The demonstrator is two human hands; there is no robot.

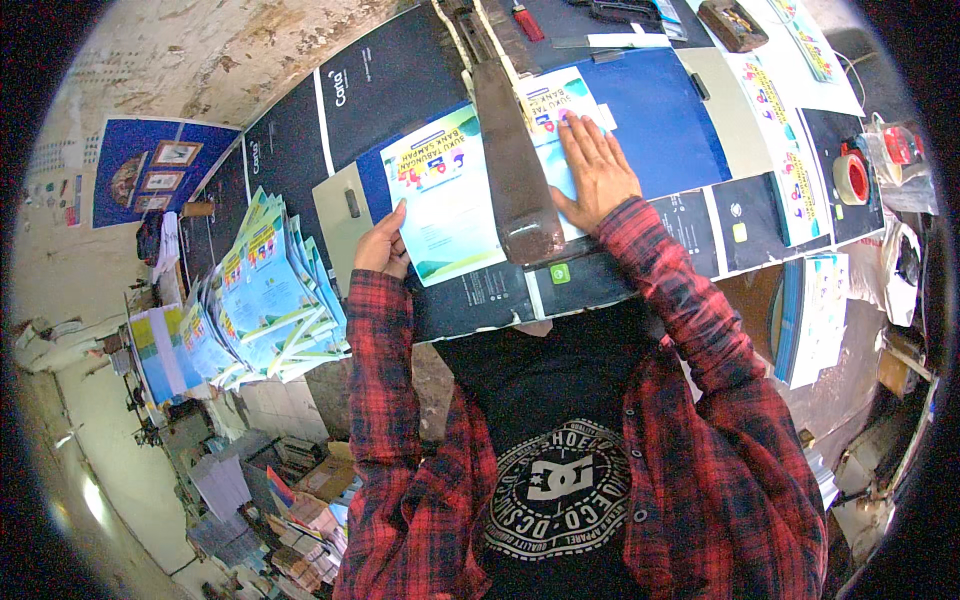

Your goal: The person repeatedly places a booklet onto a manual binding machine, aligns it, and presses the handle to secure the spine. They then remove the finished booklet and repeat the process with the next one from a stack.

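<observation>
A printed sheet (445,210), light blue and green with colourful print, lies across a table under a long brown metal arm (515,165), which looks like part of a long-reach stapler. My left hand (384,245) is at the sheet's left edge, thumb along the edge and the other fingers curled, gripping it there. To the right of the metal arm, my right hand (598,170) presses flat on the sheet's other half, its fingers stretched out. Beneath the sheet is a dark blue board (655,120). The metal arm hides the sheet's middle.
A fanned pile of similar printed sheets (265,290) stands at the left edge. Along the right lie printed strips (785,150) and a tape roll (851,180). At the back are a red-handled tool (527,22) and a small wooden box (732,26). More stacked paper (812,320) sits below the table's right side.
</observation>
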